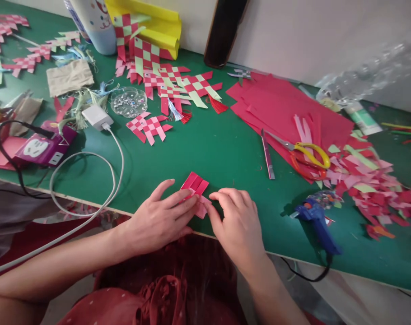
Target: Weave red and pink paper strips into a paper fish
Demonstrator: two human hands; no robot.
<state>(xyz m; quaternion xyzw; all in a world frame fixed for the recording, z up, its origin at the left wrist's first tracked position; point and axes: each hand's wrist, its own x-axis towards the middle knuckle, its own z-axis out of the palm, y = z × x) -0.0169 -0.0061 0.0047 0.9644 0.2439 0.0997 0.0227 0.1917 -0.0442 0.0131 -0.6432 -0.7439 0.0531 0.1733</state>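
Near the table's front edge lies a small piece of folded red paper strips (195,183), with a pink paper strip (201,208) crossing its lower part. My left hand (161,212) rests over the piece from the left, fingers stretched out and fingertips pressing on the paper. From the right, my right hand (237,221) is closed, thumb and forefinger pinching the edge of the pink strip. The fingers of my left hand hide part of the folded paper.
Woven paper fish (150,127) lie beyond my hands, by a dish of small eyes (128,102). To the right are red paper sheets (287,108), scissors (309,155), a craft knife (268,154), a blue glue gun (319,223) and paper scraps (371,180). A white cable (119,180) loops at left.
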